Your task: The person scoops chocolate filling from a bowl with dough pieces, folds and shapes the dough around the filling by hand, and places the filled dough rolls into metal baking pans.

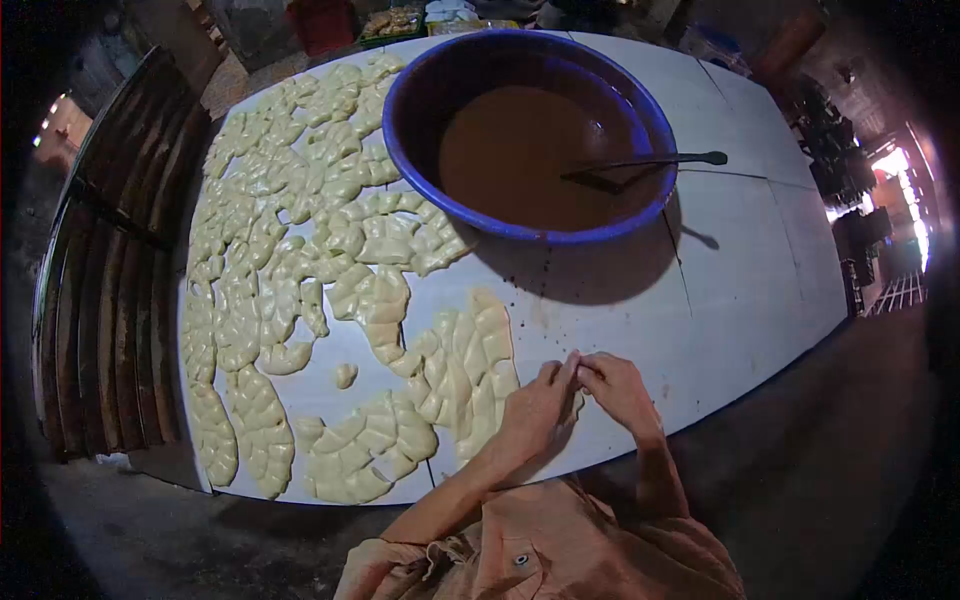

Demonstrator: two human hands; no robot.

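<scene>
My left hand (540, 405) and my right hand (615, 387) meet over the near edge of the white table, fingertips pinched together. Between them a small pale bit of dough (578, 402) shows, mostly hidden by the fingers. Left of my hands lie flattened pieces of pale, glossy dough (455, 375), pressed side by side in lumpy sheets. One small lump of dough (346, 376) rests apart from the others. Beyond my hands stands a large blue basin (540, 236) holding brown filling (520, 150), with a dark-handled utensil (650, 160) leaning on its rim.
The white table (740, 270) has dark seams and scattered dark specks near the basin. To the left stands a rack of dark, long grooved trays (110, 270). Containers with food (392, 22) sit beyond the far edge, and dark metal parts (840, 150) are stacked at right.
</scene>
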